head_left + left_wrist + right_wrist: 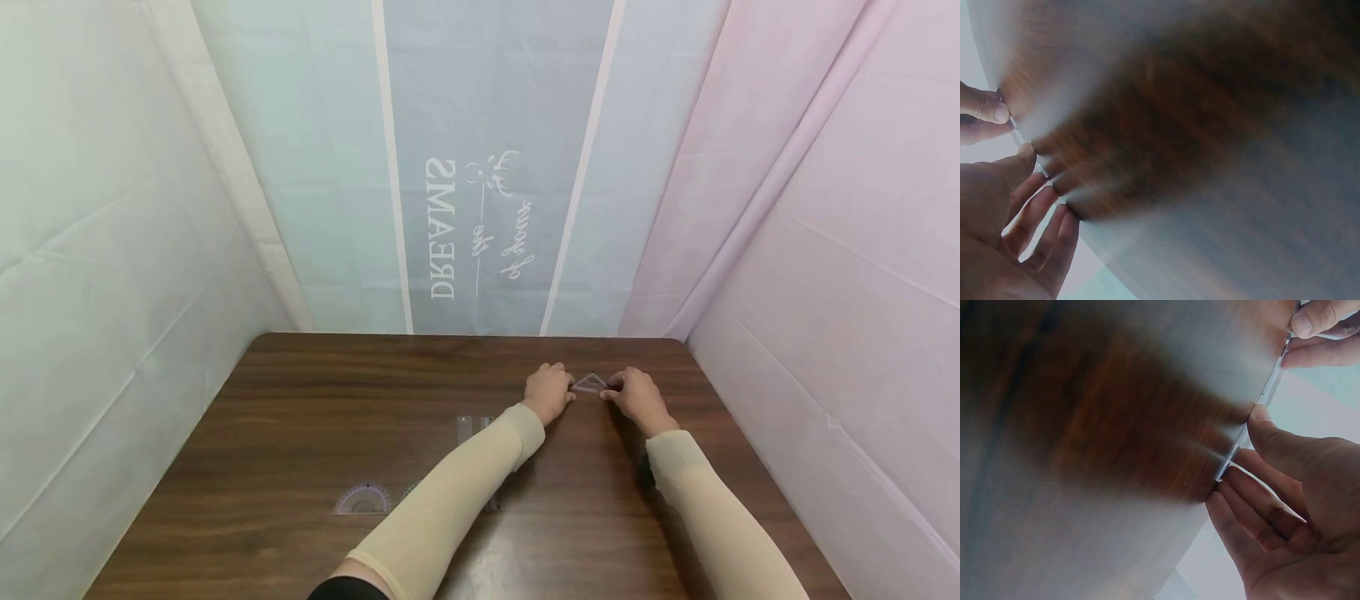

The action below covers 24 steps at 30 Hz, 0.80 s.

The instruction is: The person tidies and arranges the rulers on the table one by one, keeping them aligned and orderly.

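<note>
A clear triangular set square (590, 387) lies flat on the far right part of the brown table, its peak toward the back edge. My left hand (548, 392) pinches its left corner between thumb and fingers. At the opposite corner my right hand (636, 398) pinches it the same way. In the right wrist view the set square (1267, 392) shows edge-on as a thin bright strip, close over the wood. The left wrist view shows the set square (1020, 134) between both hands, low along the tabletop.
A protractor (363, 499) lies at the near left. Two clear rulers, one at the left (465, 428) and one at the right (487, 422), lie mid-table; my left sleeve (457, 492) covers much of the right one. Cloth walls (480, 100) enclose the table (337, 392).
</note>
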### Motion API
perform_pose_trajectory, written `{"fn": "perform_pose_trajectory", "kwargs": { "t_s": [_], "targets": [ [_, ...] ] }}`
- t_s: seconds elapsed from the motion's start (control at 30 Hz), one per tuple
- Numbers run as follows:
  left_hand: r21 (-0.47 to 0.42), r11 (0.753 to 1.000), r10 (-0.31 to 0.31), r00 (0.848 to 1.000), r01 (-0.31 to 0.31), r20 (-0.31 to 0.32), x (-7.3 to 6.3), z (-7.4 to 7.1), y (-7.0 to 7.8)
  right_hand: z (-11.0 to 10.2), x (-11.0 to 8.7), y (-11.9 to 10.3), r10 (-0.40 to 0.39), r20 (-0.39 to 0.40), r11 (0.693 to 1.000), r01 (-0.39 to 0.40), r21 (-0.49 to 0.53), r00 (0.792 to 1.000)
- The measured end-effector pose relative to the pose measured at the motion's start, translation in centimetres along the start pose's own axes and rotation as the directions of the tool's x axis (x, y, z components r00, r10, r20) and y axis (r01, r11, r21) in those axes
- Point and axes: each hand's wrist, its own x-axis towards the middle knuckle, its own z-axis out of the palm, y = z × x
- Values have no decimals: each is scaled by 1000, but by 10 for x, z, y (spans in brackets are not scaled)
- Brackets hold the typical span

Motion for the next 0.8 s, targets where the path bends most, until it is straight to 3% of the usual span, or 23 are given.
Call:
{"fn": "perform_pose_trajectory", "kwargs": {
  "t_s": [0.13, 0.53, 0.67, 0.8],
  "targets": [
    [-15, 1000, -1, 1000, 1, 13, -2, -2, 0, -1, -1, -2, 2, 10, 1000, -2, 4, 1000],
    [-175, 983, -42, 997, 53, 65, -5, -9, -4, -2, 2, -2, 17, 32, 1000, -17, -12, 999],
    [-255, 966, -28, 996, 49, 86, -7, -11, -7, -3, 2, 1, 2, 33, 999, 0, -41, 999],
    [-355, 933, -15, 992, 59, 127, -8, -15, -11, -4, 2, 5, -18, 39, 999, 20, -49, 999]
  ]
}}
